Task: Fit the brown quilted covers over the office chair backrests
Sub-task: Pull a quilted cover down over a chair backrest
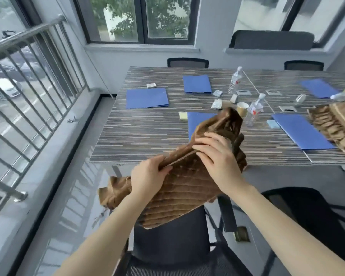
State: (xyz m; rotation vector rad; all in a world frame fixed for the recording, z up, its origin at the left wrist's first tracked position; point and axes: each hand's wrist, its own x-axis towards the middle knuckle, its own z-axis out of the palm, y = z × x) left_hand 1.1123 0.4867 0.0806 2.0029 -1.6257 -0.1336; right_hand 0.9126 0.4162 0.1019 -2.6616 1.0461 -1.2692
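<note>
A brown quilted cover [185,188] lies bunched over the top of a black office chair backrest [171,242] directly below me. My left hand [147,178] grips the cover's upper edge at the left. My right hand [217,156] presses on the same edge further right, fingers curled onto the fabric. The cover's far end [225,122] rises crumpled toward the table, and a loose flap [116,194] hangs at the left. A second brown cover [335,128] lies at the table's right edge.
A striped table [147,136] holds blue folders [147,98], water bottles [254,110], a paper cup [242,109] and small cards. Another black chair [307,212] stands to my right, two more at the far side [187,62]. A metal railing [28,92] runs along the left window.
</note>
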